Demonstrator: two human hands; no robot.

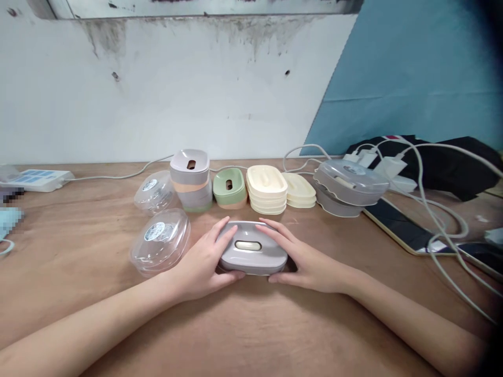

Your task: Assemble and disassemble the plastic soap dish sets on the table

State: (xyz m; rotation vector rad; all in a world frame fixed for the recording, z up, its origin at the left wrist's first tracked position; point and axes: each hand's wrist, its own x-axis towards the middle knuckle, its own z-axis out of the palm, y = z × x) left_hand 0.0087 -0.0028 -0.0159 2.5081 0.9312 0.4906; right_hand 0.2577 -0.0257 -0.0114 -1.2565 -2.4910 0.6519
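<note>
A grey soap dish [253,259] sits at the middle of the table, with a cream piece [248,245] showing through the oval slot in its top. My left hand [210,256] is wrapped round its left end, thumb along the front edge and fingers over the back. Around the right end, my right hand [301,254] grips it the same way. Nearest my left forearm are stacked clear plastic lids [157,248] with a round label. Behind the dish stand a stack of grey dish parts [190,178], a green one [229,188] and cream trays [267,183].
More cream trays [301,188] lie right of the first stack. Grey dishes with clear lids [349,180] are piled at the right, near a phone [404,225], white chargers [391,166] and looping cables. Other clear lids [153,191] and a power strip [39,179] are at left.
</note>
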